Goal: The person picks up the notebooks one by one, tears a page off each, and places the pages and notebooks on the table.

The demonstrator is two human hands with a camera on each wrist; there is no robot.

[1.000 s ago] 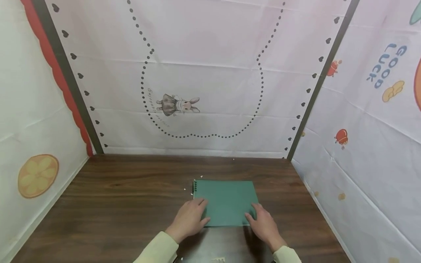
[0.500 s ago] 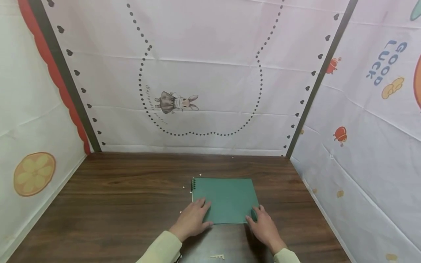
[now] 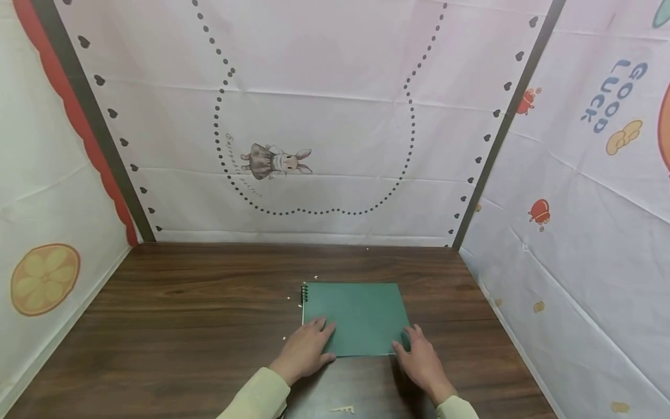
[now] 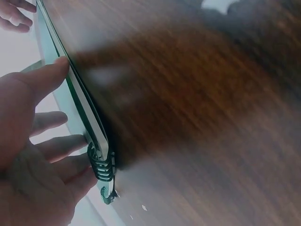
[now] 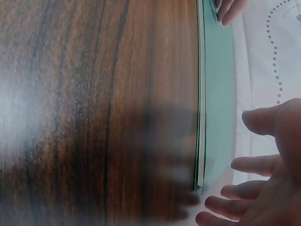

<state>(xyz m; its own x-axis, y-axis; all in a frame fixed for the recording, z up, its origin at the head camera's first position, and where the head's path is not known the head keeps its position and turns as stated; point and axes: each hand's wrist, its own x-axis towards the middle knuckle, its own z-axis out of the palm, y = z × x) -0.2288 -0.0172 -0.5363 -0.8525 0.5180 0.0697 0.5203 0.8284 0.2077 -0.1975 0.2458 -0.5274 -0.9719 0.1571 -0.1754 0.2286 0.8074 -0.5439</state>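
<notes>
One green, rectangular, spiral-bound paper notebook lies at the head frame's lower centre; the left hand, fingers spread without gripping, touches it, we judge to steady it; the right hand, loosely spread, holding nothing, flanks its lower-right corner.

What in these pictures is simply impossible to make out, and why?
Inside of the notebook: head view, hidden by its closed green cover.
White specks: head view, too small to identify.
Left sleeve: head view, cut off by the bottom edge.
Pale piece: left wrist view, cut off by the top edge.
</notes>
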